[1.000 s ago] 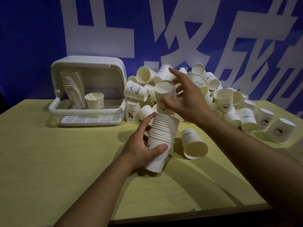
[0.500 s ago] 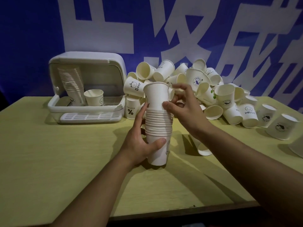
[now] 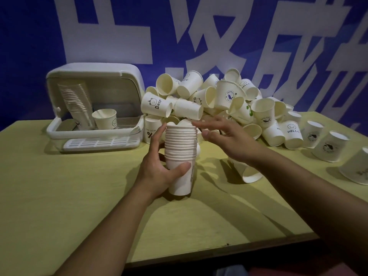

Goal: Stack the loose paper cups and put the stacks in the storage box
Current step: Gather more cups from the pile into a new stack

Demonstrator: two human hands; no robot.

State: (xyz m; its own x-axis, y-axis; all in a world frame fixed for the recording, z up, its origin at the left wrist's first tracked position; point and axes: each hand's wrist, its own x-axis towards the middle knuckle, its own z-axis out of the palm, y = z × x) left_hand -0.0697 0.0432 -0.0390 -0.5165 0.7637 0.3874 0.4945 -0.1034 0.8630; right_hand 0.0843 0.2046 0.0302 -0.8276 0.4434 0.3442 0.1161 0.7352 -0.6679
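A stack of paper cups (image 3: 180,156) stands upright near the middle of the yellow-green table (image 3: 59,206), its base on or just above the tabletop. The left hand (image 3: 159,166) grips it from the left side: the thumb wraps across the near face of the bottom cup and the fingers reach up along the far left side toward the rims. The top rim of the stack looks slightly crumpled.

The right hand (image 3: 225,136) hovers just right of the top of the stack, fingers straight and spread, holding nothing; its fingertips reach over the top rim, and whether they touch it cannot be told. Its forearm comes in from the lower right, crossing above a single cup lying on its side (image 3: 249,172) on the table.

Behind the stack, far and to the right, lies the pile of loose cups (image 3: 209,100), tumbled in all directions, with several more cups standing upside down (image 3: 330,149) along the right of the table.

The white storage box (image 3: 95,108) sits far left on the table with its lid raised. Inside it, a tall stack (image 3: 76,104) leans at the left, and one upright cup (image 3: 105,118) stands just beside it.

A blue wall with large white characters (image 3: 199,36) fills the background.
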